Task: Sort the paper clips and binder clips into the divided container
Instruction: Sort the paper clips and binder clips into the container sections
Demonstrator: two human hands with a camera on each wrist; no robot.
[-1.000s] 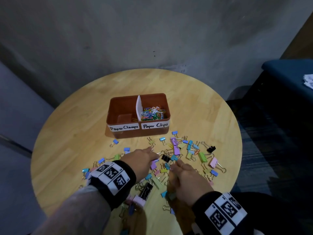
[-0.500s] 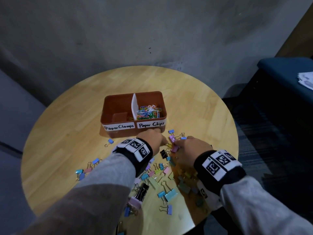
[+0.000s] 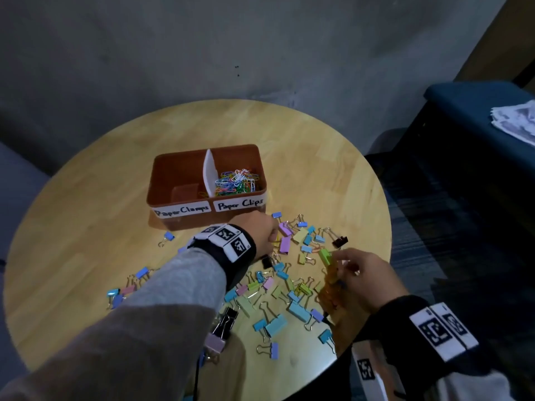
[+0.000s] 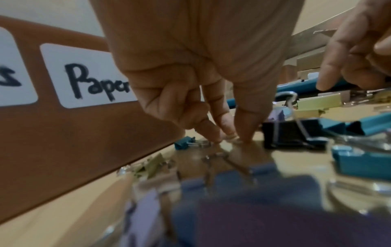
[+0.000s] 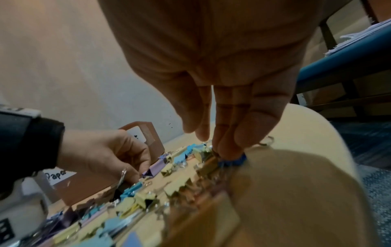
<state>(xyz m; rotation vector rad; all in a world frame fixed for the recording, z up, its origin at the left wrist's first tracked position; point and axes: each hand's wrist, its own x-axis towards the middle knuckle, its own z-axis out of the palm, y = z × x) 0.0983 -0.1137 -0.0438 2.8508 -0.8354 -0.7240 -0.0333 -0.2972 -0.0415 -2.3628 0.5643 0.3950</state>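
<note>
The brown divided container (image 3: pixel 206 148) stands mid-table. Its "Paper Clips" half holds coloured paper clips (image 3: pixel 236 182); the "Paper Clamps" half looks almost bare. Binder clips (image 3: pixel 285 244) lie scattered in front of it. My left hand (image 3: pixel 273 237) is down by the container's front wall (image 4: pixel 63 133). Its thumb and fingertips (image 4: pixel 246 133) meet on the tabletop; what sits between them is too small to tell. My right hand (image 3: pixel 337 257) reaches down beside a green binder clip (image 3: pixel 324 254). Its fairly straight fingers (image 5: pixel 224 147) touch a blue binder clip (image 5: pixel 234 161), thumb apart.
The round wooden table (image 3: pixel 86 227) ends close to my right wrist, with dark floor beyond. A blue seat (image 3: pixel 469 111) with papers (image 3: pixel 515 120) stands at the right. A black binder clip (image 4: pixel 283 135) lies just right of my left fingertips. A grey wall is behind.
My right hand has drawn back to the right, away from the left hand, to the green clip. The left hand stays by the container's front wall, fingertips down.
</note>
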